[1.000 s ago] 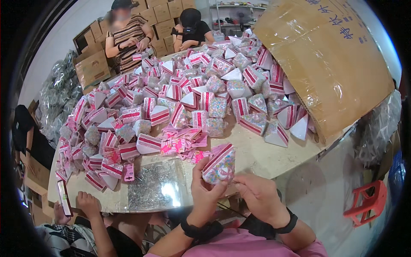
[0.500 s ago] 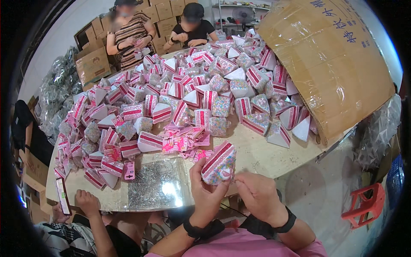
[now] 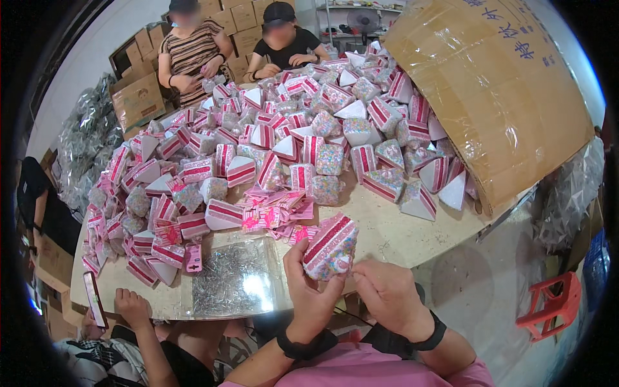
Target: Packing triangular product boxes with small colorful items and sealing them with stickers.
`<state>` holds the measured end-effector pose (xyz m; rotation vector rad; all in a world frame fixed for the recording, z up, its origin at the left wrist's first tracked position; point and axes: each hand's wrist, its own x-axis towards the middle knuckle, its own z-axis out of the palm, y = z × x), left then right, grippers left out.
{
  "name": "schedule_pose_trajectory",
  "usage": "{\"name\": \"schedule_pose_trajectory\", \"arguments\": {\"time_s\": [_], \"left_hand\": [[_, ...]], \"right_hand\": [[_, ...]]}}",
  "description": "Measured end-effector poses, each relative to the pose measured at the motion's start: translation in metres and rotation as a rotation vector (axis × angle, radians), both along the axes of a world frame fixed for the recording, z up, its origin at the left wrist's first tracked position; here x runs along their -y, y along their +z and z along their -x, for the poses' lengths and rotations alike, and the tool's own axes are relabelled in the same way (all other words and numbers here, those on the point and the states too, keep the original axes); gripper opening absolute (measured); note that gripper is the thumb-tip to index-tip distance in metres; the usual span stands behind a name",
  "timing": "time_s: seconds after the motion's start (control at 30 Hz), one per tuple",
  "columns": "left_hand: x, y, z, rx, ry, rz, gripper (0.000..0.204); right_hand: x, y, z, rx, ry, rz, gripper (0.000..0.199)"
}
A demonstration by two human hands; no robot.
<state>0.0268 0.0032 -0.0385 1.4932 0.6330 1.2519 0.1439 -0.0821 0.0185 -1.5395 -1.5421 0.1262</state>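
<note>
Just past the table's near edge, my left hand (image 3: 311,288) is closed around a toy cake slice (image 3: 331,248) with pink layers and pastel sprinkles. It is held tilted, its sprinkled side facing down and right. My right hand (image 3: 391,291) pinches close to the slice's lower right corner; whatever is between those fingertips is too small or hidden to tell. To the left of my hands lies a clear-covered tray of small metal pins (image 3: 233,277). Beyond it are pink printed cards (image 3: 274,211) in a loose stack. A large heap of similar cake slices (image 3: 242,169) covers the table behind.
A big cardboard box (image 3: 493,103) lies tipped on the right, beside the heap. One person sits at my left near a phone (image 3: 95,300); two others work across the table (image 3: 445,242). A red stool (image 3: 548,306) stands on the floor at right.
Both my hands stay nearly in place, with the cake slice turned very slightly. Across the table, one person's head has lifted and their hands have lowered and parted.
</note>
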Motion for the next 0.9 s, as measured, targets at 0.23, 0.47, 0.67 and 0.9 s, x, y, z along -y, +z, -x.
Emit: {"name": "schedule_pose_trajectory", "arguments": {"time_s": [0.23, 0.47, 0.67, 0.9], "left_hand": [[0.000, -0.002, 0.001, -0.158, 0.115, -0.204, 0.075], [0.001, 0.005, 0.004, -0.346, 0.291, -0.469, 0.074], [0.001, 0.014, 0.004, -0.378, 0.282, -0.596, 0.074], [-0.002, 0.014, 0.006, -0.391, 0.221, -0.464, 0.073]], "right_hand": [[0.000, -0.003, -0.001, 0.055, -0.023, 0.014, 0.011], [-0.005, -0.006, 0.001, 0.130, -0.051, 0.022, 0.010], [-0.007, -0.003, 0.006, -0.414, -0.095, 0.156, 0.011], [-0.023, -0.010, -0.011, -1.222, 0.192, 0.346, 0.014]]}}
